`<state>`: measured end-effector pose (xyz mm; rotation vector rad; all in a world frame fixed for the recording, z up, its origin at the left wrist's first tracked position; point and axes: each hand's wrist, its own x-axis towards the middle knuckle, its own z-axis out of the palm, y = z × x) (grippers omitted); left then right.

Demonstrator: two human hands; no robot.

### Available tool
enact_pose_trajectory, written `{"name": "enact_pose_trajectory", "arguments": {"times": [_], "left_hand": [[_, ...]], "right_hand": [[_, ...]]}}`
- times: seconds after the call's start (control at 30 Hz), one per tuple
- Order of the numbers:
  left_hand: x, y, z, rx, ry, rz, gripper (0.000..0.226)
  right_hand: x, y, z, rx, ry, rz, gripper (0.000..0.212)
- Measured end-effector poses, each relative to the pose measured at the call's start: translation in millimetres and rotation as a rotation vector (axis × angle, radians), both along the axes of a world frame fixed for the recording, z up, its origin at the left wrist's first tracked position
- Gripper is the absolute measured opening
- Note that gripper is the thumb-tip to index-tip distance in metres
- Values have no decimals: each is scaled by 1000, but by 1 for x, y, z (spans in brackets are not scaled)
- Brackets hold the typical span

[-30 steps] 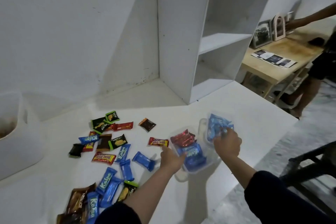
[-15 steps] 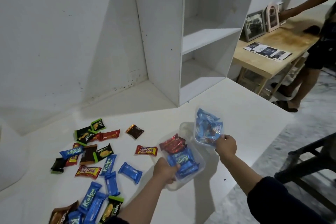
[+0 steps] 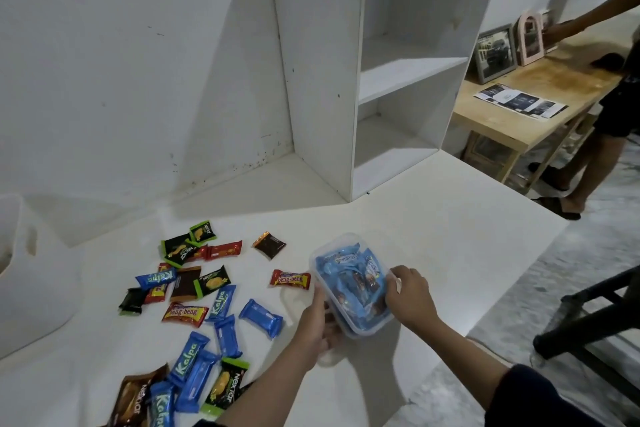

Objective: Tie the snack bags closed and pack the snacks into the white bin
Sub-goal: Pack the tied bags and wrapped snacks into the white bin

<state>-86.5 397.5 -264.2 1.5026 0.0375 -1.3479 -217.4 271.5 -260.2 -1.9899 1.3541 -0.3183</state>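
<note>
The two clear snack bags [image 3: 351, 282] are now one on top of the other. Half a second ago the right hand held the bag of blue packets up and to the right, apart from the second bag with red and blue bars. Now the blue bag lies over that second bag, and the red bars are hidden under it. The stack is held just above the white table [image 3: 433, 236], near its front right part.

The left hand [image 3: 317, 324] grips the stack from the left and from below, its fingers closed around the near edge. The right hand [image 3: 410, 295] has come down and holds the right side, fingers curled on the plastic.

The loose snacks [image 3: 207, 291] lie spread on the table to the left, in the same pattern as before: blue Kalpa bars, green and black Nextar packs, red beng-beng bars. One beng-beng bar [image 3: 290, 279] lies just beside the bags on the left. A brown packet [image 3: 269, 245] lies apart, further back.

The white bin [image 3: 20, 253] is again in view at the far left edge; half a second ago it was almost out of the picture. Only a part of its wall shows, well apart from the bags.

Behind the table stands a white shelf unit [image 3: 363, 80]. At the far right another person [image 3: 609, 104] stands at a wooden table [image 3: 554, 80] and reaches toward picture frames [image 3: 495, 52].
</note>
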Motion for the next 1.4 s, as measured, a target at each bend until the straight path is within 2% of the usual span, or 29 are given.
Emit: {"name": "enact_pose_trajectory", "arguments": {"times": [0.07, 0.13, 0.27, 0.5, 0.57, 0.8, 0.93, 1.07, 1.13, 1.23, 1.4], "left_hand": [[-3, 3, 1, -1, -79, -140, 49], [-3, 3, -3, 9, -147, -184, 41], [2, 8, 3, 11, -143, -136, 53], [46, 43, 44, -43, -205, -44, 36], [67, 60, 64, -88, -235, 9, 28], [160, 137, 138, -109, -354, 164, 39], [218, 206, 175, -150, -432, 297, 29], [274, 277, 201, -155, -504, 420, 39], [298, 313, 212, -115, -554, 459, 36], [331, 362, 225, -73, -639, 507, 34], [382, 422, 235, -30, -688, 576, 39]], "right_hand": [[4, 4, 5, 158, -61, -36, 38], [7, 7, 12, 280, -97, -49, 34], [13, 18, 25, 352, -122, -88, 35], [56, 56, 59, 430, -226, -151, 33], [79, 74, 77, 437, -277, -127, 35], [172, 152, 143, 426, -411, 12, 38], [238, 208, 176, 428, -459, 138, 41], [305, 262, 197, 459, -518, 264, 52], [339, 290, 205, 496, -527, 309, 57], [388, 332, 218, 539, -517, 383, 39], [464, 389, 226, 659, -507, 456, 21]]}}
